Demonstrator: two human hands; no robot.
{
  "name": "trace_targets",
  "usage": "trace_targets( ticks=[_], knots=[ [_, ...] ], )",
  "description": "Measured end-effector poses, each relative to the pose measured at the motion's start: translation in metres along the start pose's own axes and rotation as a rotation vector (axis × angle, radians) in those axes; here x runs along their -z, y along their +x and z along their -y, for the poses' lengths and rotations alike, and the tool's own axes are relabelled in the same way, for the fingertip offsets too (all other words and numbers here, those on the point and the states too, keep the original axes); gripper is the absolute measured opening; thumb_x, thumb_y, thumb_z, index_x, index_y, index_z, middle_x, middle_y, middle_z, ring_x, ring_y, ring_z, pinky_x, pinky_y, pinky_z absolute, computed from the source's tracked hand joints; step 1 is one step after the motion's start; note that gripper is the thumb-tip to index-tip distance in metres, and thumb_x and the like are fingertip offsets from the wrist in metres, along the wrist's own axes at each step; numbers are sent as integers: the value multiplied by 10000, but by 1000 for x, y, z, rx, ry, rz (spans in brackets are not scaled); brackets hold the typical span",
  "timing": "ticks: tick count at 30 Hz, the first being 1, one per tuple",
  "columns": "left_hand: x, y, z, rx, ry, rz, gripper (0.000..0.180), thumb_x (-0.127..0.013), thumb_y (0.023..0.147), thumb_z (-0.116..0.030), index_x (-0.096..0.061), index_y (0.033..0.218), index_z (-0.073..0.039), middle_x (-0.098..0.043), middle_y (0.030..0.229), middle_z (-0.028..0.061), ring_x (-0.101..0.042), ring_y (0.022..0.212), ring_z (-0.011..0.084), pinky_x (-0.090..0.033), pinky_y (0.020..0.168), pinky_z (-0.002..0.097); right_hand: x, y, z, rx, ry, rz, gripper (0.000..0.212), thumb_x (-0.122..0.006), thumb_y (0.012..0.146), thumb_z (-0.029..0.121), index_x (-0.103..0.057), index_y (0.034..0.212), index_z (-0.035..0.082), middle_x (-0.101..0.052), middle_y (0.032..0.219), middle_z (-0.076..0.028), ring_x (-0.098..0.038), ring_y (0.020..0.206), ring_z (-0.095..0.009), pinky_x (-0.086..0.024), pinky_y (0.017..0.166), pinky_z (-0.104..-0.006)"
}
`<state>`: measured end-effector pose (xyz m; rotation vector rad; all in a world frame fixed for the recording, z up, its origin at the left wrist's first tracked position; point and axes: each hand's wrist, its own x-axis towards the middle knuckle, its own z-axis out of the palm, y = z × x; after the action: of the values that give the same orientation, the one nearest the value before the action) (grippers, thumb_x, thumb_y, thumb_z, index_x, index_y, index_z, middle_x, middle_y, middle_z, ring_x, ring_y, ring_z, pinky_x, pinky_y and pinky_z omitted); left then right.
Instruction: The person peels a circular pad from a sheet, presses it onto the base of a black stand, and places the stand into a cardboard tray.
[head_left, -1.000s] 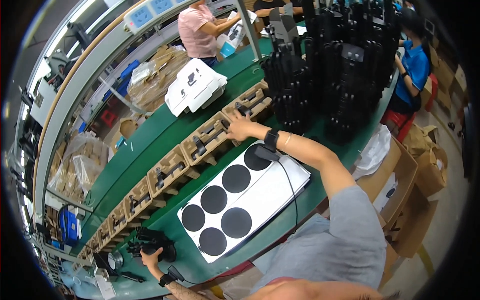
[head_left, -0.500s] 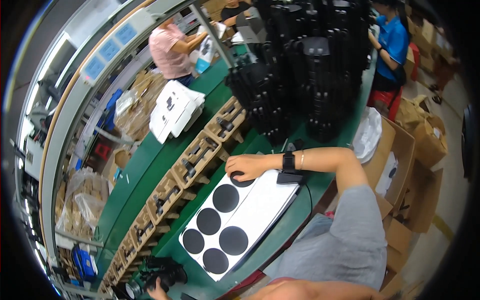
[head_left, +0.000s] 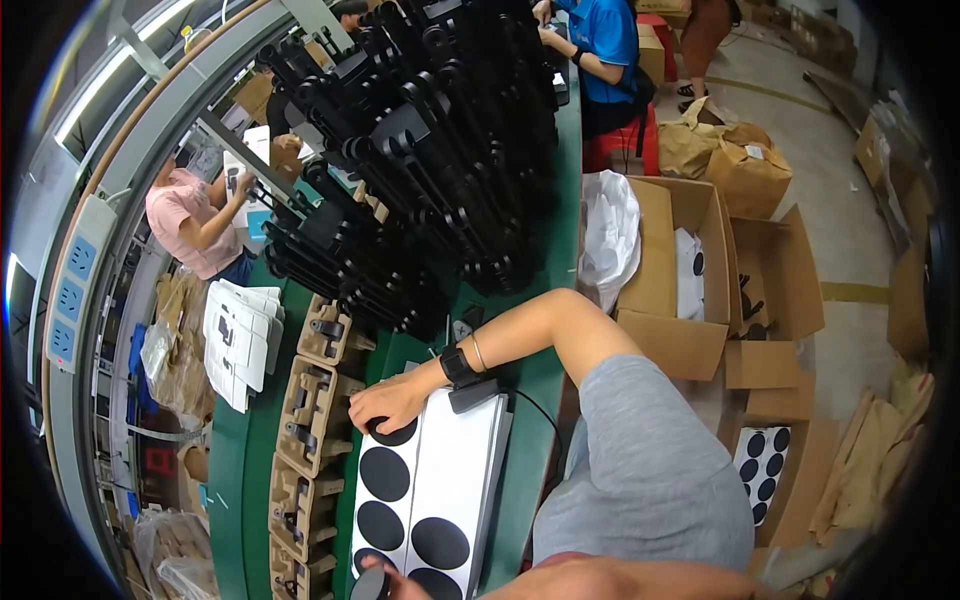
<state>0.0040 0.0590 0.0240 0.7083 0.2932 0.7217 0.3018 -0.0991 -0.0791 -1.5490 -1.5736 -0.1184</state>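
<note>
Sheet (head_left: 450,440) now has left hand (head_left: 405,588) close, gripping a dark round part (head_left: 370,584), joining curled right hand (head_left: 392,398), hold unclear.

- Your two hands (head_left: 392,402)
- Six black discs (head_left: 384,473) on your top white sheet (head_left: 455,440)
- At least four brown trays (head_left: 313,383)
- Three blue sockets (head_left: 69,298) on one power strip (head_left: 97,215)

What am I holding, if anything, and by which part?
Your left hand holds a black round-ended thing, apparently by its round end. Your right hand lies over a black circle; any grip there is unclear.
</note>
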Motion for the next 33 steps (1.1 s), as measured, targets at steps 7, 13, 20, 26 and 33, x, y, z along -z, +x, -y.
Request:
trace_targets(
  ticks=[7,13,20,26,33],
  knots=[
    [43,6,24,125,-94,-204,810,-715,682,-449,-464,1251,71,-502,1250,250,-460,1181,413,-354,1046,543,-4,-13,16,118,68,-190,205,-576,640,43,-559,839,-2,-560,900,-127,-504,935,-307,-422,861,-390],
    [89,31,23,307,-314,-183,933,-735,768,-443,-293,1304,180,-380,1327,293,-463,1200,375,-414,1014,453,33,-22,40,120,-152,-141,215,-614,664,84,-554,858,14,-555,945,-153,-529,922,-325,-460,817,-390],
    [80,34,42,380,-405,-202,755,-648,805,-470,-388,1297,39,-471,1276,236,-470,1190,354,-333,1036,545,58,-96,127,-286,-606,-928,143,-612,805,-109,-611,910,-12,-646,967,-127,-649,860,-202,-534,770,-285],
    [32,14,52,275,-359,119,747,-377,863,-626,-375,1379,-85,-426,1376,248,-433,1252,424,-364,1015,530,36,-42,179,-284,-8,-862,147,-639,794,-111,-545,842,-9,-576,873,-73,-549,743,-107,-476,667,-218],
    [-22,-15,43,4,-154,360,934,-279,810,-793,-159,1491,-166,-327,1423,306,-387,1264,505,-347,1041,562,-28,28,209,-598,1016,-367,122,-653,839,-38,-538,854,0,-611,794,-52,-625,684,-98,-503,584,-217]
  ],
)
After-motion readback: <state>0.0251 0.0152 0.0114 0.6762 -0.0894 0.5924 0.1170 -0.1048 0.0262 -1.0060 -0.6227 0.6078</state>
